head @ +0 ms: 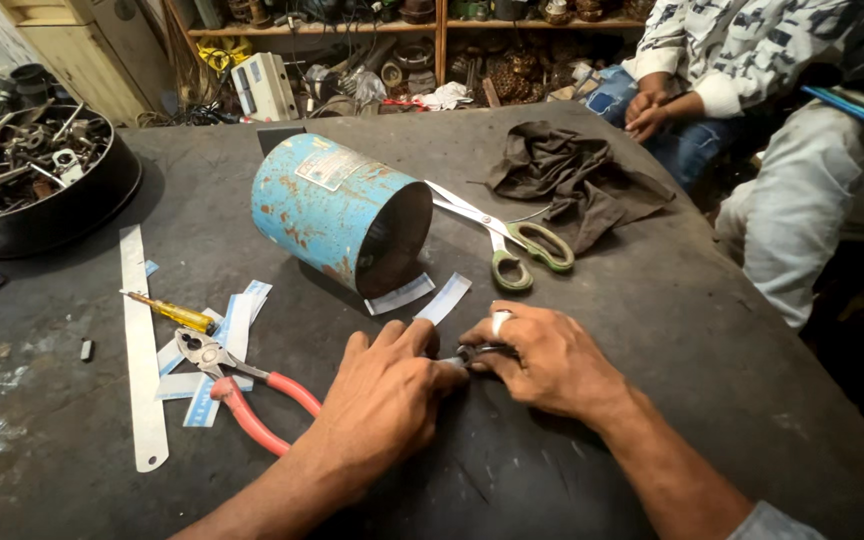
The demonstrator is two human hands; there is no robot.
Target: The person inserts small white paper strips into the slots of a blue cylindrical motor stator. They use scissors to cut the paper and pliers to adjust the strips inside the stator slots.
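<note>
My left hand (pixel 384 400) and my right hand (pixel 542 358) meet at the near middle of a dark worktable (pixel 652 330). Both pinch a small dark metal piece (pixel 470 354) between their fingertips; most of it is hidden by the fingers. My right hand wears a pale ring. Just beyond the hands lie two white paper strips (pixel 422 296). A rusty blue metal cylinder (pixel 337 212) lies on its side behind them, its open end towards me.
Red-handled pliers (pixel 242 385), a yellow screwdriver (pixel 172 312), a metal ruler (pixel 140 350) and paper strips lie left. Green-handled scissors (pixel 507 240) and a dark rag (pixel 572 180) lie right of the cylinder. A round tray of parts (pixel 72 205) sits far left. Other people sit at right.
</note>
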